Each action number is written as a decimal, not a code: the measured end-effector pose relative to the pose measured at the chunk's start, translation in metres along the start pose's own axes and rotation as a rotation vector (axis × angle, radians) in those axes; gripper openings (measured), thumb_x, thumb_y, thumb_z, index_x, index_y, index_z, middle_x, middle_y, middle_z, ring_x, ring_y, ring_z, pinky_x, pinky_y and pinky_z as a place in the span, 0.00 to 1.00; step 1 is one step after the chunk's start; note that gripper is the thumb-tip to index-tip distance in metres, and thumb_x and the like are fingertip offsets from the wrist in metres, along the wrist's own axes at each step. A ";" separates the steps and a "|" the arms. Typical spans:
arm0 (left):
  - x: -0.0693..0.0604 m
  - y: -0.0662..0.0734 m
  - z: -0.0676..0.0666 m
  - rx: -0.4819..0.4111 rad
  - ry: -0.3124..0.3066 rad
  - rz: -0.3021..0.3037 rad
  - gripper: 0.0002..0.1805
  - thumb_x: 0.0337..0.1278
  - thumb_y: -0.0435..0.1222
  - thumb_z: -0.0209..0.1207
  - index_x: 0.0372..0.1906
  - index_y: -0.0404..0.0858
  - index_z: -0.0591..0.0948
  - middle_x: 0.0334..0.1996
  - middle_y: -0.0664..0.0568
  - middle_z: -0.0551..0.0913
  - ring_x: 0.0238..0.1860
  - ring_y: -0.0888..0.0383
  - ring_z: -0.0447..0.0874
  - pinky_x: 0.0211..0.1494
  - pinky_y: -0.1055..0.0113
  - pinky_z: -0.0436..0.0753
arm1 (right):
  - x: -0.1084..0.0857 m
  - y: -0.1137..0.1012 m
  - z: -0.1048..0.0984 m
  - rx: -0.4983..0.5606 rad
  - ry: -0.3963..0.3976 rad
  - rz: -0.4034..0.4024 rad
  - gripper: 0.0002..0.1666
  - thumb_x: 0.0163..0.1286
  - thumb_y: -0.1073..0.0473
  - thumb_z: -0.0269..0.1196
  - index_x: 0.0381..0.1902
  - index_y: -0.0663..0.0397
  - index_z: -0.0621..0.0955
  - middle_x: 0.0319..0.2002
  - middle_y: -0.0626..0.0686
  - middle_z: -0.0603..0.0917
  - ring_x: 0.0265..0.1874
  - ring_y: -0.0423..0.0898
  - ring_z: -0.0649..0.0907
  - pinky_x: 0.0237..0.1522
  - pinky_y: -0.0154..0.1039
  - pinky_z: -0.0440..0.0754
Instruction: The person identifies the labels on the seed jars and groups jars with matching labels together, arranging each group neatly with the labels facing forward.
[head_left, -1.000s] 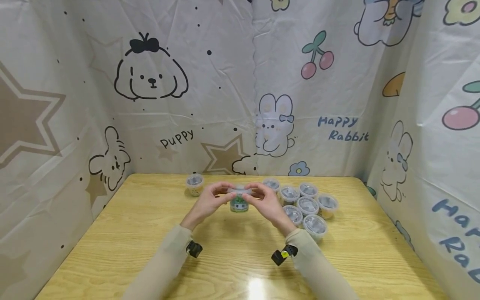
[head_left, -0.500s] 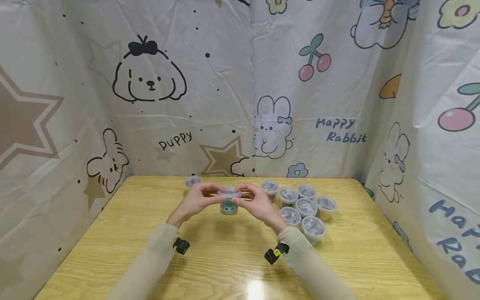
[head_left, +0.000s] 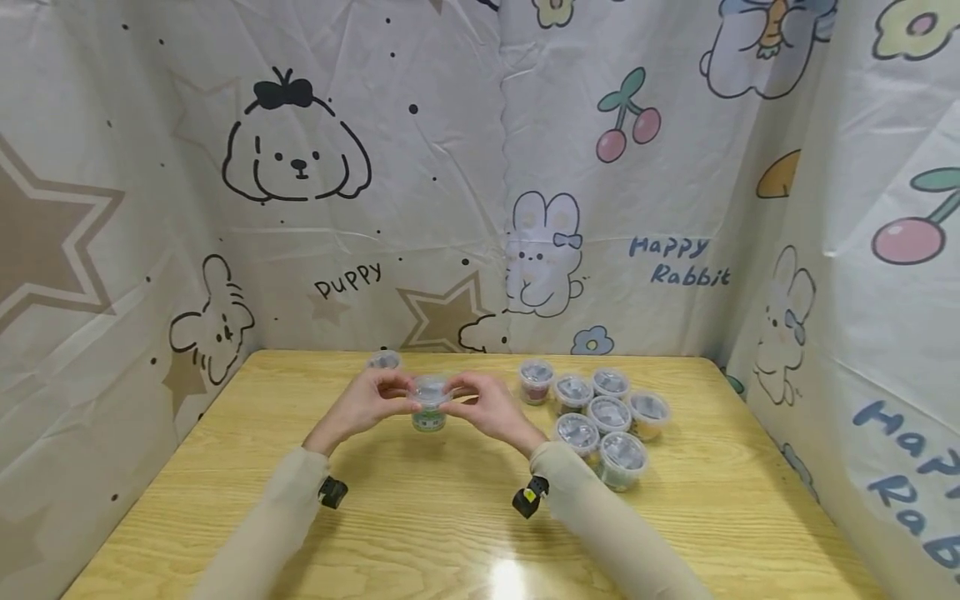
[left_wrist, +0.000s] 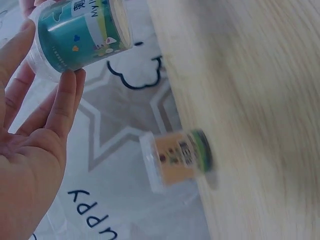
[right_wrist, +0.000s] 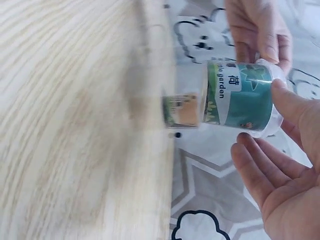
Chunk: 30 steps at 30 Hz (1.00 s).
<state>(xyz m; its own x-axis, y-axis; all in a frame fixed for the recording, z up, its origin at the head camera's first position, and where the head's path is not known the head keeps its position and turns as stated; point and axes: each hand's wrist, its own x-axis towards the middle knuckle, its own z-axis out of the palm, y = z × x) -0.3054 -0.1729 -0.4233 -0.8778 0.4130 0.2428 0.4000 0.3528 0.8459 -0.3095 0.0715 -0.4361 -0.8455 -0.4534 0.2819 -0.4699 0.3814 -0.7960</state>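
A clear-lidded plastic tub (head_left: 429, 418) with a teal and green label reading "little garden" is held upright, a little above the table, between both hands. My left hand (head_left: 366, 403) pinches the lid rim from the left, its thumb and fingertips on the edge in the left wrist view. From the opposite side my right hand (head_left: 489, 407) grips the same rim, thumb near and fingers beyond. Just behind the left hand stands another tub (head_left: 385, 360), partly hidden in the head view; its orange label (left_wrist: 175, 157) shows in the left wrist view.
Several similar lidded tubs stand grouped on the right of the wooden table (head_left: 420, 533), including one nearest the front (head_left: 622, 460) and one at the group's back left (head_left: 536, 382). A printed cloth (head_left: 435, 208) hangs behind the table and along both sides.
Both hands have moved left together, carrying the teal-labelled tub toward the lone tub at the back left. The grouped tubs on the right have stayed in place.
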 end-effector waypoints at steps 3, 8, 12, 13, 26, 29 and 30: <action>-0.003 -0.007 -0.006 0.056 0.005 0.002 0.12 0.51 0.38 0.72 0.37 0.37 0.83 0.58 0.37 0.79 0.54 0.43 0.83 0.54 0.60 0.84 | 0.006 0.002 0.010 -0.071 -0.010 -0.025 0.11 0.65 0.53 0.69 0.44 0.48 0.83 0.47 0.49 0.86 0.49 0.47 0.86 0.45 0.31 0.84; -0.007 -0.016 -0.015 0.074 0.011 -0.040 0.11 0.51 0.38 0.72 0.38 0.39 0.84 0.60 0.38 0.79 0.53 0.44 0.84 0.52 0.61 0.84 | 0.014 0.002 0.024 -0.135 -0.008 -0.030 0.10 0.65 0.53 0.69 0.42 0.48 0.83 0.47 0.48 0.86 0.49 0.45 0.86 0.45 0.30 0.83; -0.011 -0.022 -0.021 0.101 0.029 -0.053 0.11 0.50 0.39 0.72 0.38 0.41 0.85 0.58 0.41 0.80 0.52 0.47 0.84 0.52 0.61 0.84 | 0.021 0.001 0.032 -0.141 -0.015 -0.020 0.11 0.65 0.53 0.68 0.43 0.49 0.83 0.48 0.49 0.86 0.49 0.44 0.85 0.46 0.29 0.83; -0.011 -0.024 -0.022 0.113 0.035 -0.052 0.12 0.50 0.40 0.72 0.39 0.42 0.86 0.57 0.42 0.81 0.51 0.47 0.84 0.52 0.61 0.84 | 0.022 0.000 0.034 -0.134 -0.018 -0.015 0.11 0.65 0.53 0.68 0.43 0.49 0.83 0.49 0.49 0.86 0.49 0.44 0.85 0.46 0.30 0.83; -0.021 -0.045 -0.043 0.173 0.095 -0.174 0.16 0.50 0.44 0.72 0.41 0.40 0.88 0.48 0.44 0.86 0.47 0.52 0.85 0.44 0.67 0.84 | 0.045 0.004 0.068 -0.103 -0.018 -0.001 0.14 0.65 0.56 0.68 0.47 0.52 0.84 0.50 0.53 0.87 0.44 0.45 0.87 0.41 0.28 0.83; -0.023 -0.049 -0.047 0.171 0.098 -0.192 0.15 0.51 0.43 0.71 0.41 0.39 0.88 0.48 0.43 0.86 0.46 0.52 0.85 0.43 0.68 0.84 | 0.049 0.005 0.074 -0.115 -0.022 -0.001 0.13 0.65 0.56 0.68 0.47 0.52 0.84 0.50 0.51 0.87 0.45 0.45 0.87 0.41 0.28 0.83; -0.023 -0.050 -0.047 0.176 0.098 -0.193 0.15 0.52 0.43 0.71 0.41 0.38 0.88 0.48 0.42 0.86 0.47 0.51 0.84 0.44 0.67 0.84 | 0.050 0.006 0.076 -0.121 -0.025 -0.004 0.12 0.66 0.56 0.68 0.46 0.52 0.84 0.49 0.51 0.87 0.45 0.46 0.87 0.42 0.28 0.83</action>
<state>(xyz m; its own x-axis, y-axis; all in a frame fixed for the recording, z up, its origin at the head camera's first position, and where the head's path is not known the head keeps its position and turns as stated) -0.3176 -0.2401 -0.4491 -0.9600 0.2438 0.1377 0.2555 0.5611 0.7873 -0.3356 -0.0102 -0.4668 -0.8376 -0.4748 0.2701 -0.5017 0.4731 -0.7242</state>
